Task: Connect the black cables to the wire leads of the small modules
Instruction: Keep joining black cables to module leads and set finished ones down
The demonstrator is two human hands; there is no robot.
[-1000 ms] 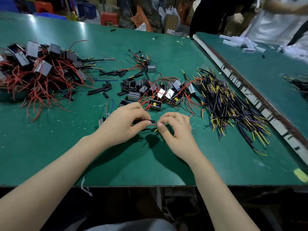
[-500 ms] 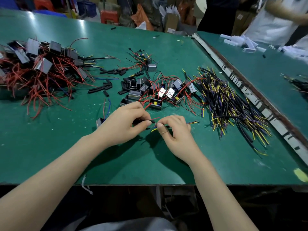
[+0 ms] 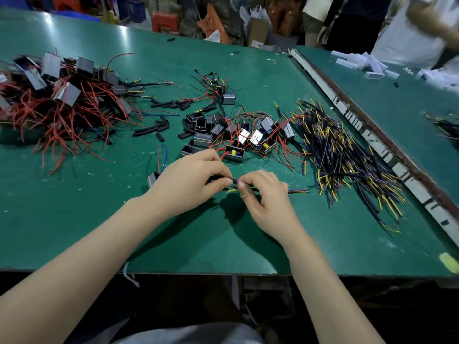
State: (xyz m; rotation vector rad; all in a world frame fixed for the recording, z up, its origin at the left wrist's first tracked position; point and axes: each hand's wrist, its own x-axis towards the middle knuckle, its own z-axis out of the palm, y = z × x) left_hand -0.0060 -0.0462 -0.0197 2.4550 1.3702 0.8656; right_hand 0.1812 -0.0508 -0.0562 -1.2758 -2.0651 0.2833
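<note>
over the green table [image 3: 74, 219], the left hand [image 3: 188, 180] and right hand [image 3: 265, 194] meet fingertip to fingertip, both pinching a black cable [image 3: 296, 191] just before the small modules [image 3: 233, 155]; spare cables [image 3: 347, 155] lie right.

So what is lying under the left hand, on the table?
A small grey module sticks out beside the left hand, with red and blue leads rising behind it. The hand covers where those leads end.
</note>
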